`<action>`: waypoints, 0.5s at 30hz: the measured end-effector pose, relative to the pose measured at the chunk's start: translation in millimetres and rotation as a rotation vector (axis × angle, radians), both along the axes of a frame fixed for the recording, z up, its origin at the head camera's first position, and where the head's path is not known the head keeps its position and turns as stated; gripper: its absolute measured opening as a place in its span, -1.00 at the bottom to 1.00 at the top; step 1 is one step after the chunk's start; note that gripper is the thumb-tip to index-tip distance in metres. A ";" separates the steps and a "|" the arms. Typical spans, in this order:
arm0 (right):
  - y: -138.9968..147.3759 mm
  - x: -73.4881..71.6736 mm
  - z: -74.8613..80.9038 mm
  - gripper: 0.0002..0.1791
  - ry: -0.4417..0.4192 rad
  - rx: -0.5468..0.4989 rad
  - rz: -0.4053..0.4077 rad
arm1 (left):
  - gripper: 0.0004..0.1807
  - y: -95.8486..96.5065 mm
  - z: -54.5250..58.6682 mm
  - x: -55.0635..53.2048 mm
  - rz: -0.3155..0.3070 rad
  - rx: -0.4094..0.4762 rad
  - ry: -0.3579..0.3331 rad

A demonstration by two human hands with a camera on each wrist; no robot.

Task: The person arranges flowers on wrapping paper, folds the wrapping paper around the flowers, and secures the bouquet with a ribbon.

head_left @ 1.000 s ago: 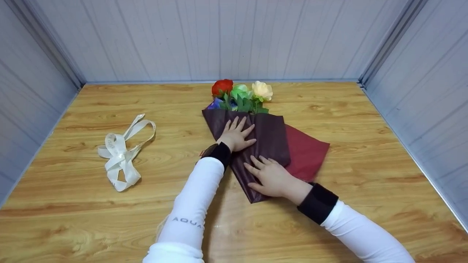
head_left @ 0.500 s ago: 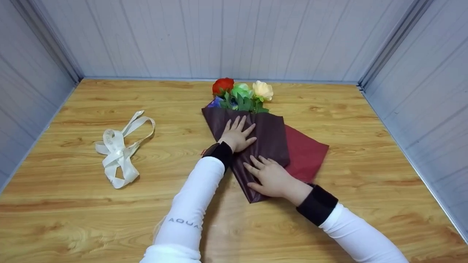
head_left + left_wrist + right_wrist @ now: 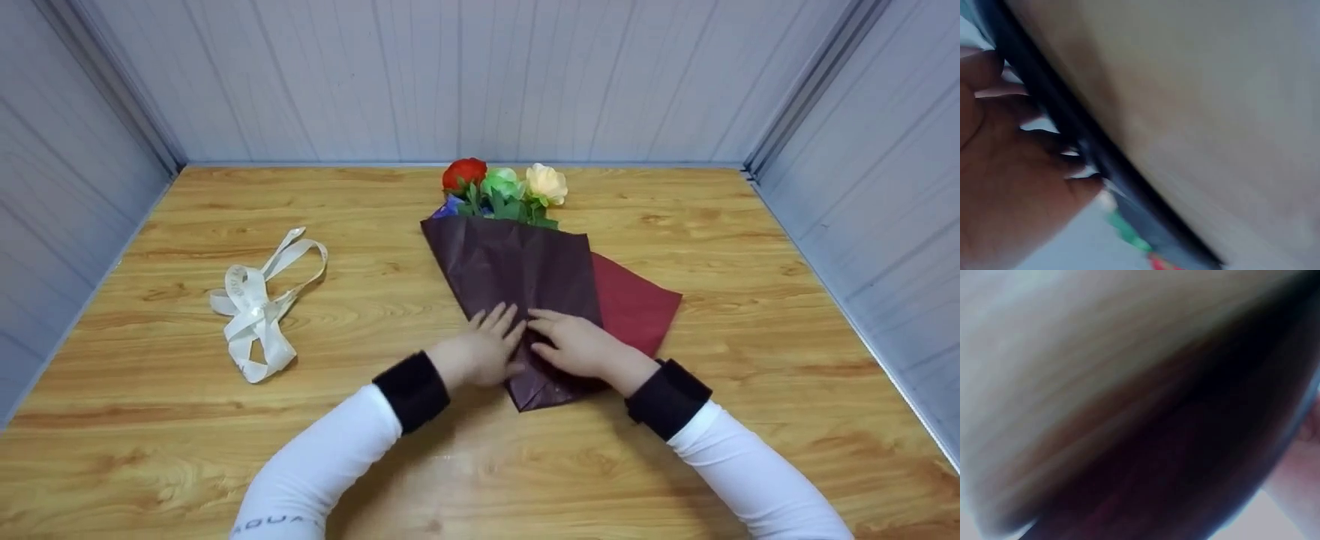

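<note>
A bouquet lies on the table, wrapped in dark maroon paper (image 3: 544, 259). From its far end stick a red flower (image 3: 464, 174), a green flower (image 3: 503, 182), a cream flower (image 3: 547, 184) and some leaves. A bluish-purple piece (image 3: 448, 207) shows at the left of the opening. My left hand (image 3: 484, 351) rests with spread fingers on the paper's lower left edge, and in the left wrist view its fingertips touch the dark paper edge. My right hand (image 3: 574, 343), fingers mostly straight, presses on the paper just opposite. The fingertips of both hands nearly meet.
A red flap of paper (image 3: 637, 307) reaches out flat to the right of the bouquet. On the left of the wooden table (image 3: 360, 262) lies a looped white ribbon (image 3: 259, 315). Grey-white panels (image 3: 420, 82) wall off the back and both sides.
My left hand has slid down from the upper part of the wrapping to its lower left edge. My right hand has shifted slightly up and right. The bouquet stays in place.
</note>
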State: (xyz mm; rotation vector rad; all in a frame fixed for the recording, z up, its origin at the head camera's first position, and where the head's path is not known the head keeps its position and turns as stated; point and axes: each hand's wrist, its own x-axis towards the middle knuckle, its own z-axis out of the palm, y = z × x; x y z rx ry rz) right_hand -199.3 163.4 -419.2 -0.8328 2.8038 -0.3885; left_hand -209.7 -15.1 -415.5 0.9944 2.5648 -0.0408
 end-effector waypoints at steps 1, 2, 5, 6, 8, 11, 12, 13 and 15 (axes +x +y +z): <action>1.0 -1.2 1.1 -0.47 -0.011 0.019 -0.006 | -0.25 1.6 -0.2 8.6 -0.018 -0.006 0.013; 1.6 -2.2 2.3 -0.46 -0.022 0.040 -0.009 | -0.22 3.3 -0.6 15.9 -0.038 -0.014 0.030; 1.9 -3.8 4.8 -0.42 -0.058 0.094 -0.001 | -0.20 7.2 -1.3 30.6 -0.088 -0.052 0.089; 1.7 -4.2 5.5 -0.41 -0.068 0.105 0.001 | -0.20 7.8 -1.4 33.2 -0.098 -0.064 0.108; 0.6 -5.2 6.5 -0.40 -0.086 0.120 0.002 | -0.20 7.4 -1.5 36.4 -0.101 -0.075 0.137; -0.1 -8.4 6.6 -0.38 -0.103 0.145 0.011 | -0.17 4.9 -1.7 37.8 -0.099 -0.057 0.142; 0.2 -10.2 6.5 -0.38 -0.109 0.151 0.013 | -0.16 4.3 -1.7 38.0 -0.098 -0.050 0.142; 0.8 -12.3 6.6 -0.37 -0.118 0.154 0.009 | -0.15 3.8 -1.5 38.0 -0.099 -0.045 0.144; 3.7 -17.2 6.2 -0.37 -0.119 0.161 -0.019 | -0.15 3.7 -1.8 37.6 -0.102 -0.034 0.147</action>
